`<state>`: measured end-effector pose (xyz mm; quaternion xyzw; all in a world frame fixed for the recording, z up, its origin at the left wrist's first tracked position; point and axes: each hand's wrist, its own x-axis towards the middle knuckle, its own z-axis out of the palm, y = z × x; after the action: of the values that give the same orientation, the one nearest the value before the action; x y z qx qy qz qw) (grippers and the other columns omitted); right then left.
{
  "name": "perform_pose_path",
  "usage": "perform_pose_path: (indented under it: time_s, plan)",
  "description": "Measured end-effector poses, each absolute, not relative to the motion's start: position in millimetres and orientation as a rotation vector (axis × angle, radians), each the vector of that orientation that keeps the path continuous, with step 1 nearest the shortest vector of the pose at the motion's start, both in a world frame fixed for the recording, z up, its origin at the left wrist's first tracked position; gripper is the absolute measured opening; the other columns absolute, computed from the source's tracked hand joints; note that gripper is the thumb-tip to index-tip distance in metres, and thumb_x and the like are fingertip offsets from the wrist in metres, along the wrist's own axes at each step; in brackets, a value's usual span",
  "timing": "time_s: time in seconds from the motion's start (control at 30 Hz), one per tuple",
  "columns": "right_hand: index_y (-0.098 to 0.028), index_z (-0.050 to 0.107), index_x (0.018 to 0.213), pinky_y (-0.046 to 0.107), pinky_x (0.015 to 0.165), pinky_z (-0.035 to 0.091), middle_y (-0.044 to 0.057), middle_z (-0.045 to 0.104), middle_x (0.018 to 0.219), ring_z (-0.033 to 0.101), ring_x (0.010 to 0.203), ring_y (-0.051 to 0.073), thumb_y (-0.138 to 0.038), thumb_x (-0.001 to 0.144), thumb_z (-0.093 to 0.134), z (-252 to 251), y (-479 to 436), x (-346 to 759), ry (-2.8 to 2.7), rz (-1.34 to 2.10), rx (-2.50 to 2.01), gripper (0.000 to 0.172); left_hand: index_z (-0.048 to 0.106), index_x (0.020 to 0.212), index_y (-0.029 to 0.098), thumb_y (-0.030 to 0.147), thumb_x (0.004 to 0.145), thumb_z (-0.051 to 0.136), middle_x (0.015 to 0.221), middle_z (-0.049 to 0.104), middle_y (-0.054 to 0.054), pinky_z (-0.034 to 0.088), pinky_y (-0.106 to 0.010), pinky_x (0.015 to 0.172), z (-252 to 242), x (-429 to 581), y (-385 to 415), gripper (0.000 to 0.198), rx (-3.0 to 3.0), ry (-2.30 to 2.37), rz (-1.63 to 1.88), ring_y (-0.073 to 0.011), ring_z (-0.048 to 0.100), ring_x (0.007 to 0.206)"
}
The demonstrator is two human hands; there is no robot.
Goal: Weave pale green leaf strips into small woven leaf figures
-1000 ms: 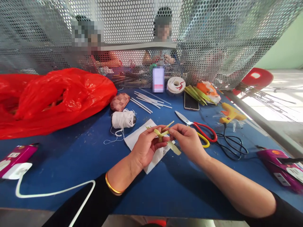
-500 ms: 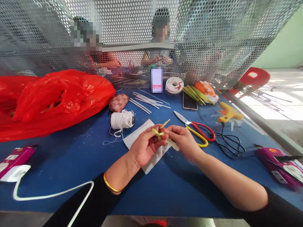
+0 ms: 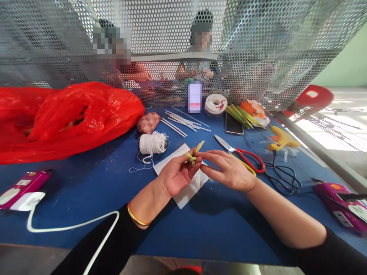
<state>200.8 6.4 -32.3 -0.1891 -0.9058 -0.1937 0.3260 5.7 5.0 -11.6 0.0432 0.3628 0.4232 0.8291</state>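
Right hand has unbent from its pinch, fingers now stretched toward the green strip.
Head view: the left hand pinches the folded green strip above the white paper; whether the other hand grips anything, I cannot tell. Scissors lie just beyond it on the blue table.

I look in from far away at what seems a craft workshop. A blue table holds scissors, a glue gun and white thread, and past a metal screen full of holes I see two more people.
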Motion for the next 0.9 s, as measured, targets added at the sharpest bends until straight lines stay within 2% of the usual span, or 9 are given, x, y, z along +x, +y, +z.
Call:
perform_pose_path:
  time_s: [0.17,0.3,0.4,0.57,0.7,0.8,0.9]
  plan:
    - [-0.023,0.069,0.085,0.037,0.086,0.057,0.005,0.077,0.102,0.072,0.088,0.017,-0.017,0.094,0.059,-34.5,4.4,200.0,-2.262,-0.566,-0.492,0.015,0.064,0.094,0.007,0.006,0.096,0.046,0.070,0.069,-0.006,0.060,-0.018,0.059,-7.5,8.3,3.7,0.018,0.100,0.794,0.842,-0.0126,0.071,0.059]
    - [-0.018,0.069,0.089,0.038,0.091,0.053,0.006,0.078,0.101,0.071,0.101,0.020,-0.013,0.096,0.055,-28.8,1.2,199.1,-2.320,-0.564,-0.439,0.016,0.065,0.091,0.006,0.005,0.095,0.047,0.065,0.067,-0.004,0.059,-0.017,0.055,-9.4,8.4,4.6,0.019,0.151,0.814,0.759,-0.0098,0.067,0.051]
    - [-0.017,0.068,0.092,0.037,0.093,0.050,0.006,0.078,0.097,0.071,0.097,0.019,-0.013,0.097,0.052,-28.4,-0.8,196.7,-2.338,-0.510,-0.455,0.017,0.067,0.088,0.007,0.006,0.095,0.049,0.060,0.064,-0.001,0.057,-0.015,0.049,-11.4,7.7,5.0,0.019,0.240,0.845,0.724,-0.0077,0.064,0.047]
    - [-0.019,0.064,0.092,0.038,0.093,0.046,0.004,0.077,0.090,0.070,0.086,0.017,-0.011,0.097,0.045,-35.9,-3.5,188.9,-2.274,-0.317,-0.655,0.021,0.068,0.087,0.009,0.008,0.093,0.052,0.058,0.058,0.003,0.044,-0.009,0.037,-14.4,9.4,3.1,0.017,0.360,0.903,0.722,-0.0032,0.055,0.043]
    - [-0.022,0.062,0.089,0.038,0.095,0.043,0.002,0.074,0.082,0.068,0.081,0.017,-0.009,0.094,0.046,-37.2,-8.0,183.2,-2.231,-0.286,-0.741,0.021,0.069,0.088,0.009,0.010,0.090,0.055,0.058,0.058,0.002,0.031,-0.009,0.031,-16.7,12.4,-0.2,0.014,0.513,0.971,0.759,-0.0024,0.051,0.041]
    - [-0.022,0.061,0.089,0.039,0.093,0.042,0.001,0.072,0.078,0.066,0.076,0.017,-0.007,0.091,0.048,-36.7,-11.4,180.6,-2.200,-0.254,-0.769,0.020,0.070,0.086,0.009,0.010,0.089,0.055,0.057,0.059,0.001,0.030,-0.011,0.032,-17.4,14.9,-3.0,0.015,0.615,1.009,0.794,-0.0040,0.052,0.042]
    - [-0.021,0.061,0.086,0.037,0.084,0.043,0.001,0.069,0.074,0.063,0.071,0.016,-0.010,0.092,0.051,-38.5,-13.1,178.1,-2.098,-0.072,-0.840,0.016,0.071,0.087,0.010,0.013,0.088,0.057,0.059,0.062,-0.001,0.034,-0.013,0.035,-17.3,16.9,-5.3,0.014,0.687,1.025,0.830,-0.0061,0.055,0.044]
